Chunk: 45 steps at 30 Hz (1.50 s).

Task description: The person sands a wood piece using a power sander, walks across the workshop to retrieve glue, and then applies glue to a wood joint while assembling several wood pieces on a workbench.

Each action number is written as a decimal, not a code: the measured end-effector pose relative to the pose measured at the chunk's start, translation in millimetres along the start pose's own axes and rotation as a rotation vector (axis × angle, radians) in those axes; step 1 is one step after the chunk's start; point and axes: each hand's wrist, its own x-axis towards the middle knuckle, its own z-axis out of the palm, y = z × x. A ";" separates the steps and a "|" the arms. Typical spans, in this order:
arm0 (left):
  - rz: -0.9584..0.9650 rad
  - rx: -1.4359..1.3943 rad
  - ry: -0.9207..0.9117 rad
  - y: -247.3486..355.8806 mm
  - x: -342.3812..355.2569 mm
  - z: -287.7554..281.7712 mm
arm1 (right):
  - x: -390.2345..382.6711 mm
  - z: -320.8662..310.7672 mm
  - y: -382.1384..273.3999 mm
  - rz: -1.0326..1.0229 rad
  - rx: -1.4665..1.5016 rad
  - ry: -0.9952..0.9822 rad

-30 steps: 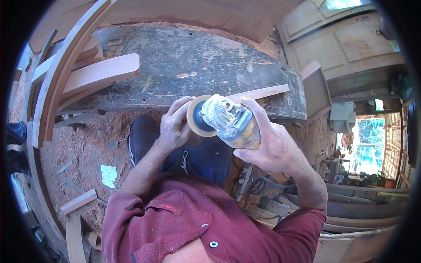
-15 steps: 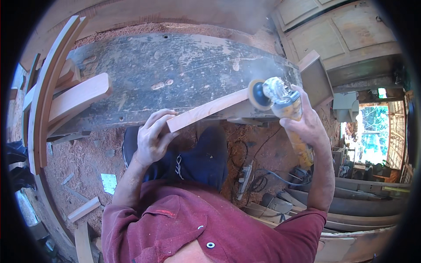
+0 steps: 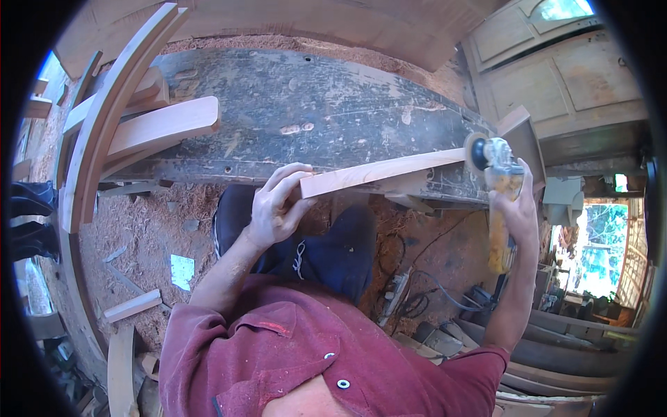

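Observation:
My left hand [image 3: 278, 208] grips the near left end of a pale wooden bar [image 3: 375, 169] lying at a slant along the front of a worn dark workbench [image 3: 292, 104]. My right hand [image 3: 517, 208] is closed around a yellow angle grinder [image 3: 502, 182]. Its round disc [image 3: 478, 153] is at the bar's far right end, touching or very close to it, with faint dust about it.
Curved wooden pieces [image 3: 111, 118] pile at the bench's left. A shallow wooden box [image 3: 526, 142] is at its right, near panelled doors [image 3: 535, 83]. Sawdust, offcuts [image 3: 132, 306] and cables [image 3: 417, 299] lie on the floor. Stacked boards [image 3: 556, 354] fill the lower right.
The grinder has moved from the middle, in front of me, rightward to the bar's far end. The bar, hidden behind the grinder earlier, shows along its length. Dust puffed up half a second ago and has thinned.

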 end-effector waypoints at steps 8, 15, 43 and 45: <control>0.005 -0.042 0.026 -8.1 -1.4 4.3 | -79.1 83.5 -155.3 -0.263 0.015 -0.489; -0.064 -0.097 -0.035 3.5 4.0 0.8 | -84.3 84.1 -158.4 -0.217 -0.045 -0.467; -0.257 -0.520 0.130 -1.7 -22.9 4.4 | -89.5 68.7 -134.4 -0.139 0.408 -0.195; -0.284 -0.602 0.215 -0.4 -19.8 7.2 | -94.3 78.0 -161.2 -0.218 0.278 -0.398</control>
